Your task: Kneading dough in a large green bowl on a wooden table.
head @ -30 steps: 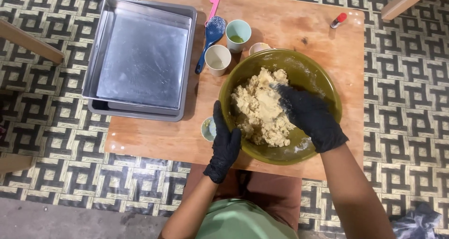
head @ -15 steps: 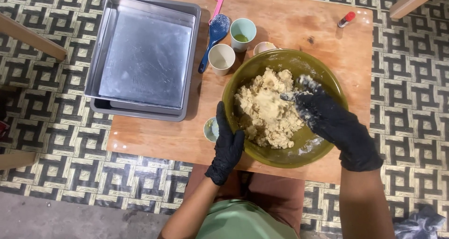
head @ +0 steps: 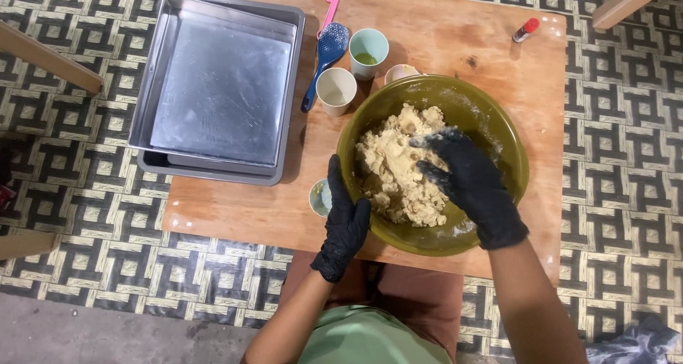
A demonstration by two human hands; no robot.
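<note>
A large olive-green mixing bowl (head: 498, 122) sits on the near right part of a wooden table (head: 235, 207), holding a crumbly mound of pale dough (head: 391, 165). The left hand (head: 345, 222), in a black glove, is clasped over the bowl's left rim, fingers pointing up along its outer wall. The right hand (head: 466, 182), also in a black glove dusted with flour, lies inside the bowl with its fingers spread and curled into the right side of the dough; whether it actually has a clump pinched in them is hard to tell from above.

Just left of the bowl, partly behind the left hand, is a small cup (head: 319, 197). Further away stand a cream cup (head: 336, 90), a light blue cup (head: 369, 51) with green liquid and a blue spoon (head: 326, 58). Stacked square metal baking pans (head: 213, 93) fill the table's left side.
</note>
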